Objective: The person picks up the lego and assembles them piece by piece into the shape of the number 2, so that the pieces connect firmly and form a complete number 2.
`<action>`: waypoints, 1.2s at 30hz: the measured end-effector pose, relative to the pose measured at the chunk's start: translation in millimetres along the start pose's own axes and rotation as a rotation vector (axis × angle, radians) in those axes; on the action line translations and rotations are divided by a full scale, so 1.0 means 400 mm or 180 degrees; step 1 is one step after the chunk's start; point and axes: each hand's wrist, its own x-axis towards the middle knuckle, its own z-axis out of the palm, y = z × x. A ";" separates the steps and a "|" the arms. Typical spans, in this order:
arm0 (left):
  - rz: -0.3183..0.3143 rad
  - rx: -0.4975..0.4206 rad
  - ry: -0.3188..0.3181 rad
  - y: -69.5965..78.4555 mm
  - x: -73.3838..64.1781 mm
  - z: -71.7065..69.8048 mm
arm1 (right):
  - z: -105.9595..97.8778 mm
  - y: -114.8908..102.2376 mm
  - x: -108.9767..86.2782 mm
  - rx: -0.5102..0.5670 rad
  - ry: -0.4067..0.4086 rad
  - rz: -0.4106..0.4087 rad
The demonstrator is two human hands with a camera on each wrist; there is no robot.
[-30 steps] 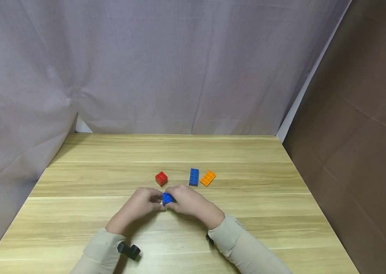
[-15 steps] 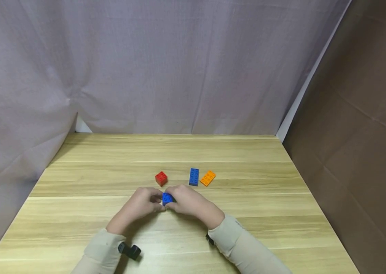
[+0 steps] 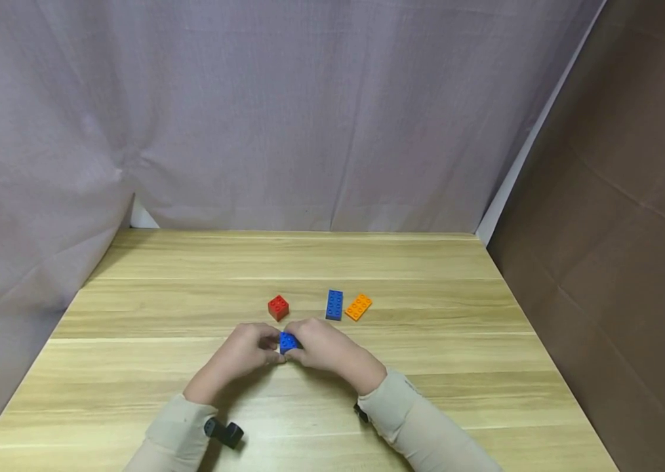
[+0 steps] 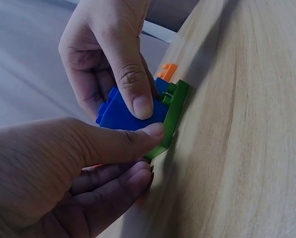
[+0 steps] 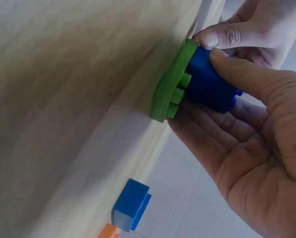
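Both hands meet over the middle of the table around a blue toy brick (image 3: 288,342), which sits on a green studded plate (image 4: 176,109). Part of the plate's studs shows beside the brick in the right wrist view, and the hands hide it in the head view. My right hand (image 3: 326,346) grips the blue brick, thumb on its near side and fingers behind. With thumb and fingers, my left hand (image 3: 248,346) pinches the plate's left end, the thumb tip right at the seam between brick and plate. The plate lies close over the wooden tabletop.
A red brick (image 3: 278,308) stands just beyond the hands. To its right lie a longer blue brick (image 3: 334,305) and a flat orange plate (image 3: 359,307), side by side. The wooden table (image 3: 427,262) ends at a grey curtain (image 3: 285,118); a brown panel (image 3: 622,216) flanks the right side.
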 end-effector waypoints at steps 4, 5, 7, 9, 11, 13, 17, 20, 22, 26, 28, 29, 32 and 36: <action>-0.0023 0.0001 0.0011 -0.001 -0.002 0.001 | 0.001 -0.001 0.001 -0.0028 0.0002 0.0010; -0.0026 0.0008 0.0015 -0.001 -0.001 0.001 | 0.001 -0.002 0.001 -0.0036 0.0003 0.0015; -0.0034 0.0014 0.0024 -0.002 -0.001 0.002 | -0.001 -0.004 0.001 -0.0056 0.0006 0.0020; -0.0037 0.0031 0.0030 -0.003 -0.002 0.003 | -0.001 -0.007 0.002 -0.0077 0.0009 0.0011; -0.0041 0.0042 0.0029 -0.004 -0.003 0.003 | -0.002 -0.009 0.002 -0.0092 0.0008 -0.0006; -0.0031 0.0046 0.0029 -0.004 -0.005 0.003 | -0.002 -0.011 0.001 -0.0113 0.0014 -0.0024; -0.0013 0.0053 0.0047 -0.006 -0.006 0.005 | -0.004 -0.015 0.002 -0.0174 0.0020 -0.0039; -0.0003 0.0063 0.0067 -0.007 -0.005 0.007 | -0.003 -0.016 0.005 -0.0202 0.0015 -0.0032; 0.0002 0.0067 0.0073 -0.007 -0.003 0.007 | -0.002 -0.016 0.007 -0.0213 0.0018 -0.0028; -0.0010 0.0061 0.0091 -0.004 -0.002 0.007 | 0.000 -0.017 0.009 -0.0238 0.0046 -0.0031; -0.0032 0.0068 0.0109 -0.004 -0.002 0.009 | 0.000 -0.018 0.009 -0.0275 0.0063 -0.0046; -0.0043 0.0074 0.0122 -0.004 -0.002 0.010 | 0.000 -0.019 0.008 -0.0288 0.0069 -0.0054; -0.0083 0.0073 0.0156 -0.005 -0.004 0.013 | -0.001 -0.021 0.008 -0.0300 0.0066 -0.0065; -0.0093 0.0048 0.0179 -0.004 -0.006 0.017 | -0.004 -0.022 0.006 -0.0279 0.0033 -0.0043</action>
